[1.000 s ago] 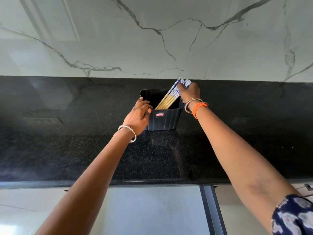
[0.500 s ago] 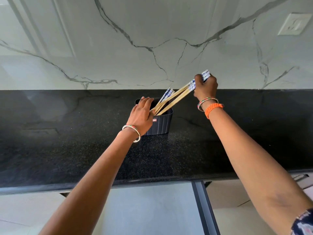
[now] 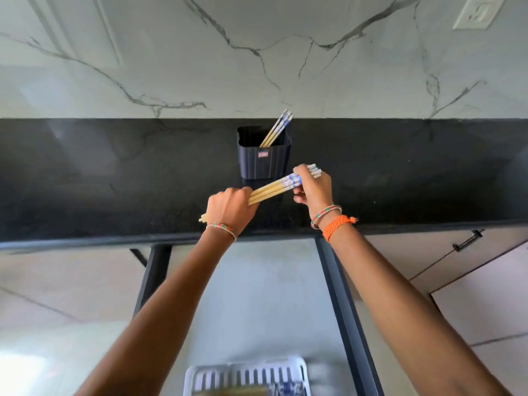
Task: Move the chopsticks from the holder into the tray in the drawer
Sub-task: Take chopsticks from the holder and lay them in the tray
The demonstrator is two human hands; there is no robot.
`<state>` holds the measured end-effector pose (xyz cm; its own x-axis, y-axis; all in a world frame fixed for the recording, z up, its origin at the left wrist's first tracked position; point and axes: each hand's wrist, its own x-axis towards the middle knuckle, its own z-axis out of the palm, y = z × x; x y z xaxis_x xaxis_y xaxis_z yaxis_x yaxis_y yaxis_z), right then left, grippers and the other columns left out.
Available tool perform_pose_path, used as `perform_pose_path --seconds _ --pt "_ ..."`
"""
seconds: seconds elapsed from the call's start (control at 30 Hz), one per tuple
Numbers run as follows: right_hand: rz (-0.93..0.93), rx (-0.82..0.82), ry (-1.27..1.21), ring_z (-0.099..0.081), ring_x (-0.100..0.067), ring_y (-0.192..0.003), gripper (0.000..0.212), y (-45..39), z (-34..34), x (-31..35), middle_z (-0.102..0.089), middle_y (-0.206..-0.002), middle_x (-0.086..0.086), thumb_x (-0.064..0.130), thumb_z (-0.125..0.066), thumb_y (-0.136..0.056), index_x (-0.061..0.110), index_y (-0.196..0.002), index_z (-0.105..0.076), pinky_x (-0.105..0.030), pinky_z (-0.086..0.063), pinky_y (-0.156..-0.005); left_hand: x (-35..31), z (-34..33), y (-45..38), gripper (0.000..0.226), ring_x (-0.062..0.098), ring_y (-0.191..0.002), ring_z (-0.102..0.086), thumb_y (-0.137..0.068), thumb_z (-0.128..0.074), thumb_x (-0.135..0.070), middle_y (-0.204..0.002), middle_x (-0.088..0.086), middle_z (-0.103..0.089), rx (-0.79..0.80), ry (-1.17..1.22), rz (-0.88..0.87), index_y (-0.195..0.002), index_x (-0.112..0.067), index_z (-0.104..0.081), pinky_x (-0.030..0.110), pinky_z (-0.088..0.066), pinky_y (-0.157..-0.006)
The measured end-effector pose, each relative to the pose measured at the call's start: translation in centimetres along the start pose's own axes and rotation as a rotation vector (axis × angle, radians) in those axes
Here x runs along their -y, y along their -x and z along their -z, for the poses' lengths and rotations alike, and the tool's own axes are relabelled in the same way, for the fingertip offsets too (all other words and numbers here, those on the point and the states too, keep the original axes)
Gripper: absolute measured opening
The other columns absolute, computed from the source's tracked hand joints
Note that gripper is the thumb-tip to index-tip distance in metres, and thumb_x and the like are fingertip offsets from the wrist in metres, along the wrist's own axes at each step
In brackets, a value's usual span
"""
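A: Where are the chopsticks?

B: In two lots. A bundle of chopsticks (image 3: 281,186) is held over the black counter (image 3: 114,178), just in front of the holder (image 3: 264,160). A few more chopsticks (image 3: 276,129) lean in the holder's right back corner, patterned blue-and-white ends up.

A: And the hands?

B: Both are closed on the bundle. The left hand (image 3: 230,210) is wrapped around the plain wooden end, with the tips poking out past it to the left. The right hand (image 3: 313,190) pinches the patterned end between fingers and thumb. The bundle slopes up from left to right.

A: Any writing on the holder?

B: There is a small red label (image 3: 263,154) on its front, near the rim. It is too small to read.

A: Anything else with text?

B: No. A white wall plate (image 3: 476,11) sits at the top right of the marble wall (image 3: 257,67), with no lettering I can make out.

A: The drawer?

B: Open below the counter edge, dark-framed (image 3: 343,310), with a pale floor. A white slotted tray (image 3: 248,375) lies at the bottom of the view, blurred. Something wooden and blue-patterned lies in it, but I cannot tell exactly what.

A: Wrists?

B: A beaded bangle (image 3: 223,228) on the left; a similar bangle and an orange braided band (image 3: 337,224) on the right.
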<state>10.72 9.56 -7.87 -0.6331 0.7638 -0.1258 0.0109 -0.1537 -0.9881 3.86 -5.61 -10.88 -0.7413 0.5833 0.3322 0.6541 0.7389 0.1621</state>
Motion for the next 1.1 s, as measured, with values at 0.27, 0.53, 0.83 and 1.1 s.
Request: perform_pose_path --seconds 0.27,0.53,0.83,1.1 --pt "0.845 0.563 1.241 -0.066 -0.03 -0.087 0.044 12.4 2.3 -11.8 -0.07 -0.095 -0.009 0.046 -0.063 -0.079 0.01 -0.105 -0.059 -0.039 -0.043 -0.078 2.6 -3.6 13.6 0.023 0.039 -0.08 -0.068 -0.087 -0.047 -0.029 -0.089 0.015 -0.072 0.339 -0.122 -0.141 -0.091 -0.016 -0.066 0.033 -0.042 -0.06" --pt "0.402 1.019 1.441 -0.067 -0.033 -0.079 0.048 19.5 6.6 -21.8 -0.07 -0.081 -0.015 0.058 -0.047 -0.089 0.013 -0.101 -0.058 -0.03 -0.04 -0.063 5.5 -6.8 28.4 0.031 0.028 -0.106 -0.057 -0.086 -0.049 -0.033 -0.115 0.005 -0.063 0.608 -0.09 -0.007 -0.113 -0.018 -0.053 0.037 -0.044 -0.083" --pt "0.354 1.076 1.564 -0.068 -0.033 -0.087 0.034 20.7 7.1 -25.8 -0.071 -0.096 -0.016 0.039 -0.046 -0.096 0.01 -0.112 -0.054 -0.035 -0.05 -0.071 8.2 -8.3 30.2 0.029 0.039 -0.098 -0.062 -0.089 -0.039 -0.007 -0.109 0.025 -0.066 0.602 0.352 0.805 -0.11 -0.001 -0.059 0.038 -0.05 -0.079" --pt "0.445 1.053 1.64 -0.06 -0.033 -0.106 0.053 21.8 5.5 -27.3 -0.06 -0.117 -0.018 -0.013 -0.048 -0.078 0.004 -0.128 -0.041 -0.04 -0.047 -0.083 7.4 -9.5 30.5 0.027 0.042 -0.099 -0.061 -0.084 -0.048 -0.003 -0.105 0.026 -0.068 0.681 0.362 0.805 -0.104 -0.002 -0.066 0.04 -0.049 -0.083"
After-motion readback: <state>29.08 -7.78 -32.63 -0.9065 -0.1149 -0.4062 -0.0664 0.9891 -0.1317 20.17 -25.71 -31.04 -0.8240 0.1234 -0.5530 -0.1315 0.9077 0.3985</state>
